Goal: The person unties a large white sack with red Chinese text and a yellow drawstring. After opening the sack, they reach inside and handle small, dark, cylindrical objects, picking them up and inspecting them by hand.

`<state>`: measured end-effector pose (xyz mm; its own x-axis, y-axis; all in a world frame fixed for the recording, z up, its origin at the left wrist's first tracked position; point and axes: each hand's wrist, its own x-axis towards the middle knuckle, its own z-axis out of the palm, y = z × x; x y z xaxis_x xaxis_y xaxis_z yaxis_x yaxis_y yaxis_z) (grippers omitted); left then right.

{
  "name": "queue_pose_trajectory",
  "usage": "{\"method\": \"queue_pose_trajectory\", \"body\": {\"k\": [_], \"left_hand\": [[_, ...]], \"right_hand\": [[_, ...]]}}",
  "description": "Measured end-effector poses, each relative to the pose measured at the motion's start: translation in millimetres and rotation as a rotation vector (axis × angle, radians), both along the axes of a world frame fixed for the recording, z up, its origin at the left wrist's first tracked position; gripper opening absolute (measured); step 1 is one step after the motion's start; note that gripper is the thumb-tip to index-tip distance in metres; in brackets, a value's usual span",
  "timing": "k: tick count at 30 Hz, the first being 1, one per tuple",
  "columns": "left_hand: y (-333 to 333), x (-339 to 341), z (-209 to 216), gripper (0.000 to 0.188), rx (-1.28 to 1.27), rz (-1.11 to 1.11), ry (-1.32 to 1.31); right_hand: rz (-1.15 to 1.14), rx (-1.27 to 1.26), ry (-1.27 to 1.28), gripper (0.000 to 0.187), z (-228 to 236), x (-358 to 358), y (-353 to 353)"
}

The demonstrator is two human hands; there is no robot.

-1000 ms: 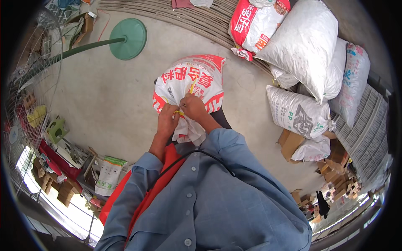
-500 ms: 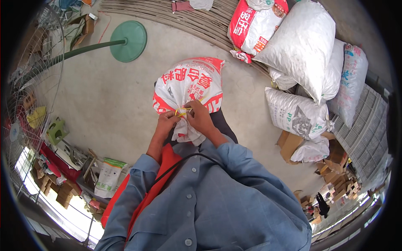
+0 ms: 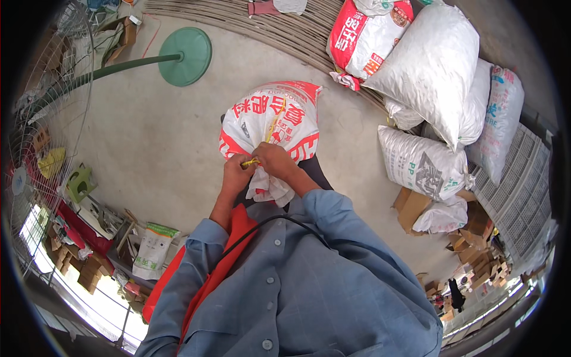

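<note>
A full white woven sack (image 3: 250, 128) with red print stands on the floor right in front of me, its neck gathered toward my body. Yellow twine (image 3: 275, 123) goes round the gathered neck, and a length of it lies up across the sack's front. My left hand (image 3: 236, 171) pinches the twine at the left of the neck. Close beside it, my right hand (image 3: 275, 159) is closed on the twine at the right. Below both hands the loose, crumpled mouth of the sack hangs down. The fingers partly hide the crossing of the twine.
Several stuffed white sacks (image 3: 431, 65) are piled at the far right, near cardboard boxes (image 3: 411, 208). A green round base (image 3: 185, 56) with a pole stands at the far left, beside a wire fan guard (image 3: 59, 113). Thin poles (image 3: 238, 21) lie along the back.
My right hand has shifted slightly left and down, its fingers now closed more tightly. A length of yellow twine now stretches up over the sack's front. My left hand stays at the neck.
</note>
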<state>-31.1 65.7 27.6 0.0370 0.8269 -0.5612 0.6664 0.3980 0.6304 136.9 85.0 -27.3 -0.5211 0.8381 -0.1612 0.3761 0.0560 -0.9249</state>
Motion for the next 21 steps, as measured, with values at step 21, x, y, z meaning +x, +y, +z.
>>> {"method": "queue_pose_trajectory", "body": {"k": [21], "left_hand": [[-4, 2, -14, 0.019, -0.021, 0.194, -0.151]], "right_hand": [[0.059, -0.037, -0.458, 0.018, 13, -1, 6]]}}
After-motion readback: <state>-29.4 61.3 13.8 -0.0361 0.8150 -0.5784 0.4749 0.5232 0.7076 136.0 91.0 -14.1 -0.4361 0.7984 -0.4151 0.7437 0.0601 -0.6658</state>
